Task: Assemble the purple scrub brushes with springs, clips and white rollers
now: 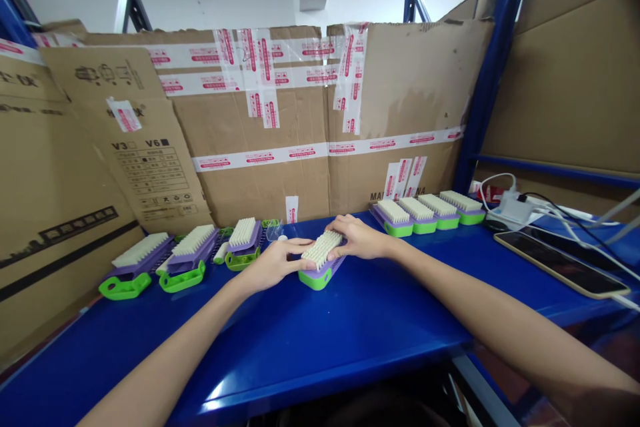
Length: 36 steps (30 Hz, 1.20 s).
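Observation:
A scrub brush (pixel 320 260) with white bristles, a purple body and a green base lies on the blue shelf (pixel 310 340) in the middle. My left hand (pixel 273 263) grips its left end, fingers curled round it. My right hand (pixel 357 237) is closed over its right end and the bristles. Both hands press on the same brush.
Three brushes with green handles (pixel 125 287) lie at the left. A row of several finished brushes (pixel 430 210) stands at the right. Taped cardboard (pixel 280 127) walls the back. A phone (pixel 560 263), a white charger (pixel 515 207) and cables lie at the far right.

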Each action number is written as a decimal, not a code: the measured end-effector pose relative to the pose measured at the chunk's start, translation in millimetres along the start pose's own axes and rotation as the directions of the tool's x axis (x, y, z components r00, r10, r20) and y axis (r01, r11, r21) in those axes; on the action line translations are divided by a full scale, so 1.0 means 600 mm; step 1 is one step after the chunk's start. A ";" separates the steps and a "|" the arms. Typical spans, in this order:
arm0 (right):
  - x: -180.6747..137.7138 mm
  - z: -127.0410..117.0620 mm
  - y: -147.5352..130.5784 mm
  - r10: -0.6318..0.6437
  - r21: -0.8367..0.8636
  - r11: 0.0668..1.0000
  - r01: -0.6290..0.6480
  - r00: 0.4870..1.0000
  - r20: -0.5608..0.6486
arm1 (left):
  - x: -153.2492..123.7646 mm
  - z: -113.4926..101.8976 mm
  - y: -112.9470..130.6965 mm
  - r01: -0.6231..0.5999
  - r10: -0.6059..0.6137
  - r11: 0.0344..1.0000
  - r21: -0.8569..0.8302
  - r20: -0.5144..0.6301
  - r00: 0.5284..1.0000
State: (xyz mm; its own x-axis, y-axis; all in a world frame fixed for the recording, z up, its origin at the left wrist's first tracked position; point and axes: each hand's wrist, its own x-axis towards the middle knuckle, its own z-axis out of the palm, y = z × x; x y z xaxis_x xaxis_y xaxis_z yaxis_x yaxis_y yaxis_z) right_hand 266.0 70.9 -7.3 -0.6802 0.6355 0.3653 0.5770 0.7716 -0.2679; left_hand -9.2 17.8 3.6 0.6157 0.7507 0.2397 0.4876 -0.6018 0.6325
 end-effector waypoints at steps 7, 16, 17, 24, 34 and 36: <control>-0.007 -0.004 -0.012 0.019 -0.116 0.993 -0.025 0.999 -0.047 | 0.002 0.004 -0.008 0.005 0.009 0.997 0.072 -0.194 0.981; -0.008 -0.004 -0.037 0.011 -0.208 0.978 -0.036 0.993 -0.118 | -0.002 0.018 -0.004 0.066 -0.046 0.996 0.054 -0.308 0.950; -0.008 -0.002 -0.037 0.025 -0.205 0.977 -0.053 0.991 -0.133 | -0.002 0.018 -0.004 0.077 -0.057 0.996 0.051 -0.315 0.947; -0.005 0.011 -0.057 0.102 -0.190 0.971 -0.142 0.974 -0.204 | 0.005 0.024 -0.018 0.141 -0.135 0.990 -0.013 -0.396 0.908; -0.003 0.025 -0.073 0.230 -0.132 0.958 -0.253 0.959 -0.166 | 0.005 0.049 -0.064 0.073 -0.108 0.972 -0.223 -0.151 0.983; -0.002 0.024 -0.074 0.227 -0.090 0.966 -0.243 0.960 -0.164 | 0.004 0.048 -0.064 0.068 -0.101 0.973 -0.219 -0.141 0.985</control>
State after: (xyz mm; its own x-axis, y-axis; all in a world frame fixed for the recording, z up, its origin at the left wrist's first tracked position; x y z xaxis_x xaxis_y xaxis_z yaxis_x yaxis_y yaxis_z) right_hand 234.9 36.3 -8.9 -0.4483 0.7804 0.4360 0.7632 0.5880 -0.2678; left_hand -8.5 35.2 -41.5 0.4700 0.8383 0.2763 0.3810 -0.4750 0.7932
